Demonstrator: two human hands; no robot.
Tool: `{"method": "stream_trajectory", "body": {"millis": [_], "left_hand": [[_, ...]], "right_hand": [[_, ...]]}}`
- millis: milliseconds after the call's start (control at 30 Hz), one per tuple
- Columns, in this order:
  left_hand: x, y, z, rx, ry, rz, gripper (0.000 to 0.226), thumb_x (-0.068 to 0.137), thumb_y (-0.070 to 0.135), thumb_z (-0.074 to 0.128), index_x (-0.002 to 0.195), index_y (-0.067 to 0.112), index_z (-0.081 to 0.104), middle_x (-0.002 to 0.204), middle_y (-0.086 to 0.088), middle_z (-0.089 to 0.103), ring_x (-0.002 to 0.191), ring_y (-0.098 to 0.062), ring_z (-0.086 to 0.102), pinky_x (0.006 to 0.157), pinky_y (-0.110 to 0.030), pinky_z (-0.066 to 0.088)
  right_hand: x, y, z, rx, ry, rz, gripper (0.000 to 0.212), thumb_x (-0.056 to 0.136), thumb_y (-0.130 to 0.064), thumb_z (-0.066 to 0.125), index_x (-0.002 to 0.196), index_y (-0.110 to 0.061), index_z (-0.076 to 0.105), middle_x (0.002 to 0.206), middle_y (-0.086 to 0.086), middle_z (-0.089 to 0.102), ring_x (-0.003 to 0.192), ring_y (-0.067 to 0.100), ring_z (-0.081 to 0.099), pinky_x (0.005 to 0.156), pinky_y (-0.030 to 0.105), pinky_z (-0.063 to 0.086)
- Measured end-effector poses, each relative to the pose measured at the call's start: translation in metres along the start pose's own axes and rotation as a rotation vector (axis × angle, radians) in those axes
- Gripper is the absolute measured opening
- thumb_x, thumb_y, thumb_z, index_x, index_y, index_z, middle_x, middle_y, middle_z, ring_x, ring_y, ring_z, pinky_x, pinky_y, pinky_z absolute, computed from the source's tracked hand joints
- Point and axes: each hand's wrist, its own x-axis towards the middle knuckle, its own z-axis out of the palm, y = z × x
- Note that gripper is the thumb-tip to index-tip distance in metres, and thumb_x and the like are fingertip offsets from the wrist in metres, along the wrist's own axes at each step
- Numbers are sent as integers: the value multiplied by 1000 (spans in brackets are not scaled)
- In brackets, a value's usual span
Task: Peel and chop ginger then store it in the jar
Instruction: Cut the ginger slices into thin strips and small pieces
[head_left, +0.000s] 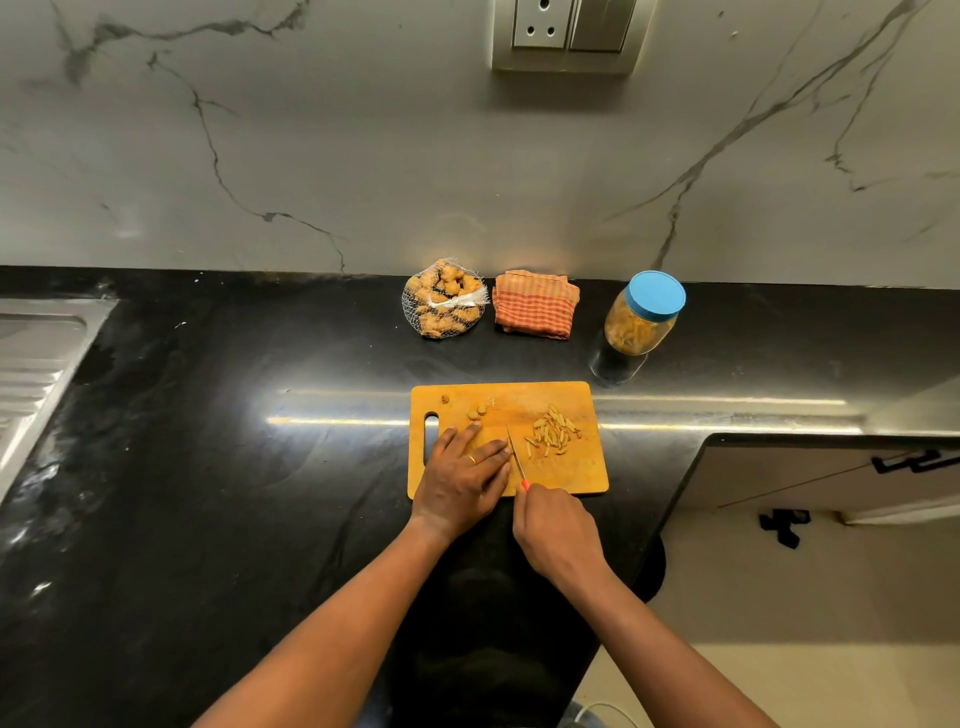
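On the black counter (208, 415) the cutting board (571, 478) lay near the front edge, with the mesh bag of ginger (444, 301) and the blue-lidded jar (641, 322) well behind it, the jar closed and already part full. Chopping looked to be the step in hand. The left hand (462, 478) lay on the board, fingers fairly flat, pressing down; any piece beneath them was hidden. The right hand (558, 530) was wrapped round the handle of the knife (516, 454), blade just beside the left fingertips. Cut ginger strips (553, 431) lay right of the blade, a few ginger rounds (475, 413) beyond the left hand. The next cut probably called for fingertips kept back from the edge
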Motion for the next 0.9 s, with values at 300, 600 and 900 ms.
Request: {"method": "stream_trajectory", "body": {"millis": [300, 600, 900], "left_hand": [[0, -1, 3, 0, -4, 0, 25, 93, 34, 58, 107, 21, 75, 116, 4, 70, 123, -29, 56, 101, -50, 42], [-1, -2, 5, -3, -12, -18, 26, 94, 35, 58, 107, 20, 74, 117, 5, 70, 125, -28, 55, 101, -50, 41], [0, -1, 2, 21, -19, 4, 26, 94, 33, 58, 108, 20, 74, 118, 5, 69, 123, -29, 56, 100, -49, 43]], "right_hand": [[1, -2, 1, -5, 13, 16, 41, 105, -38, 29, 101, -13, 61, 95, 9, 67, 86, 27, 66, 69, 39, 50], [2, -5, 1, 29, 0, 62, 43, 105, -38, 28, 101, -13, 62, 96, 8, 67, 86, 27, 65, 67, 37, 46], [11, -9, -2, 49, -54, 43, 42, 105, -33, 30, 103, -9, 65, 99, 12, 67, 91, 30, 65, 72, 39, 50]]}}
